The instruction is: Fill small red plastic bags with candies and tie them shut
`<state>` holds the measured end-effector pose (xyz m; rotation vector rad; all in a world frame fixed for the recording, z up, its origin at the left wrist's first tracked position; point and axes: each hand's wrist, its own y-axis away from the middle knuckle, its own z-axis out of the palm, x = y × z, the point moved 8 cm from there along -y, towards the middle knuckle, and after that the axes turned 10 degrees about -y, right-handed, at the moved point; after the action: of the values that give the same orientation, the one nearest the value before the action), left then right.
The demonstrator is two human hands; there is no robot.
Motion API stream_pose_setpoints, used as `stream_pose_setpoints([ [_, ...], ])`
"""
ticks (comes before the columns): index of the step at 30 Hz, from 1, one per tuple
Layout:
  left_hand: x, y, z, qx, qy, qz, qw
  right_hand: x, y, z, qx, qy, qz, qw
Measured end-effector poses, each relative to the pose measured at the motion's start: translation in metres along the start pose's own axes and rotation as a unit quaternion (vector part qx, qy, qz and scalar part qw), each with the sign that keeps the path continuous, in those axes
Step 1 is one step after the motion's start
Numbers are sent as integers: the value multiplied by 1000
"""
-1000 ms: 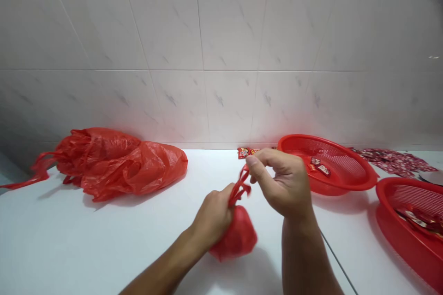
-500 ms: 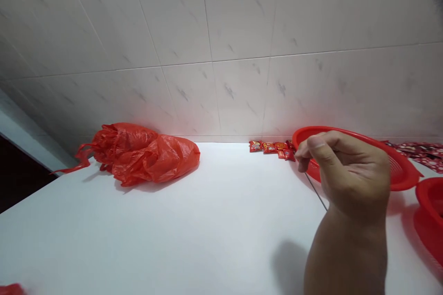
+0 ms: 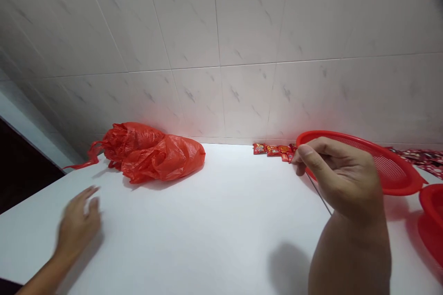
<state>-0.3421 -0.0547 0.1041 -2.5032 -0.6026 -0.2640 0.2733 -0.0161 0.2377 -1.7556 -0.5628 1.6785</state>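
My left hand reaches in from the lower left over the white table, slightly blurred. Its thumb and fingers are apart with nothing between them. A crumpled red plastic bag lies just beyond it against the wall, not touched. On the right, my right hand is raised in front of a red strainer basket and hides part of it. Its thumb and fingertips are pinched together; I cannot make out anything between them. Several small red packets lie in a row beside those fingertips, partly covered by them.
Another red basket is cut off at the right edge. Patterned red packaging lies behind the strainer along the tiled wall. A thin dark line, seemingly a seam, crosses the tabletop beside my right wrist.
My left hand has come into view at the lower left. The red scrap at the bottom left corner is out of view. My right hand has shifted slightly left, still pinched.
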Motion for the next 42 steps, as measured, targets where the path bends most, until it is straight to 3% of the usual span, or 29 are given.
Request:
stream_pose_setpoints([
  [1, 15, -10, 4, 33, 11, 22, 999, -1, 0, 1, -5, 2, -1, 1000],
  [3, 57, -35, 34, -20, 13, 85, 996, -4, 2, 3, -17, 5, -9, 1000],
  [7, 116, -84, 82, -100, -56, 26, 993, -9, 4, 2, -43, 7, -22, 999],
  [10, 145, -101, 94, -111, -63, 16, 992, -9, 4, -5, -48, -1, -26, 998],
  [13, 164, -102, 91, -97, -54, 33, 993, -10, 2, -10, -51, -8, -36, 998],
  [17, 175, -98, 70, -51, -28, 49, 997, -8, 0, -11, -59, -11, -24, 998],
  [22, 169, -80, 44, -18, 5, 59, 998, -10, 3, -4, -110, -7, -3, 994],
  [24, 163, -62, 44, -26, 6, 82, 996, -12, 5, -3, -133, -7, 3, 991],
  [28, 158, -21, 63, -90, -72, 206, 972, -11, 6, -8, -147, 0, 20, 989],
  [30, 154, -14, 64, -98, -96, 222, 965, -8, 6, -12, -141, 4, 26, 990],
  [33, 148, -35, 36, -53, -89, 176, 979, -5, 7, -14, -139, 11, 33, 990],
  [37, 148, -88, -31, 67, -79, 79, 992, -5, 10, -9, -152, 26, 32, 988],
  [42, 171, -126, -98, 162, -30, 57, 985, -7, 14, 6, -192, 44, 31, 980],
])
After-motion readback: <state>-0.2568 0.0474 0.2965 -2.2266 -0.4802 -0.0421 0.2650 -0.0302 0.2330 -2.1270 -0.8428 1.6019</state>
